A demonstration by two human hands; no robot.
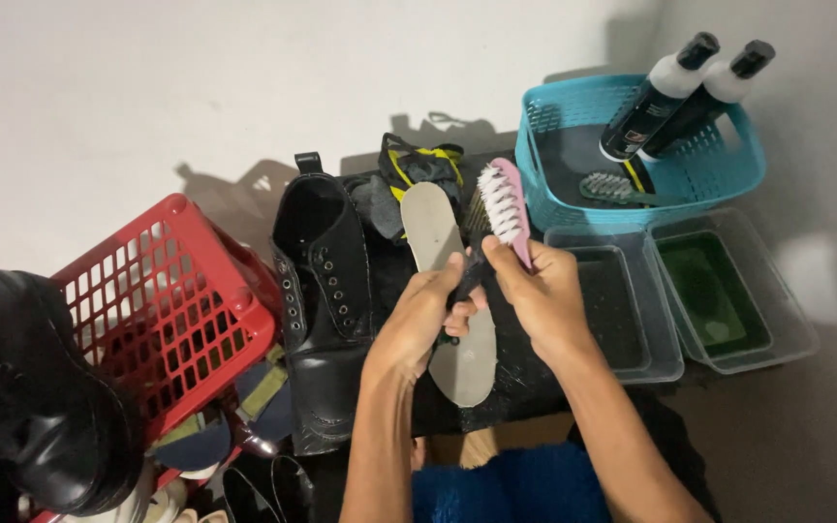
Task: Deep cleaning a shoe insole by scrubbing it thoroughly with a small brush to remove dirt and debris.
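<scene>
**Desk:** What is happening nearest the camera?

**Photographer:** The left hand (417, 324) is clenching around a pale insole (448, 291), holding it at mid-length above a black mat (535, 378). The right hand (540, 295) is gripping a pink brush (506, 208) by its handle, white bristles facing up, touching the insole's edge.

**Desk:** How is the insole likely handling?

**Photographer:** It is looking thin, light and bendy, so a grip at the waist, thumb across the flat face, is probably keeping it from flopping. The brush seems rigid and easy to hold.

**Desk:** And beyond the hands?

**Photographer:** A black boot (326, 310) is standing just left, a red basket (167, 310) beside it. Two clear trays (719, 291) are sitting to the right. Farthest back, a teal basket (632, 145) is holding two bottles (670, 92).
</scene>
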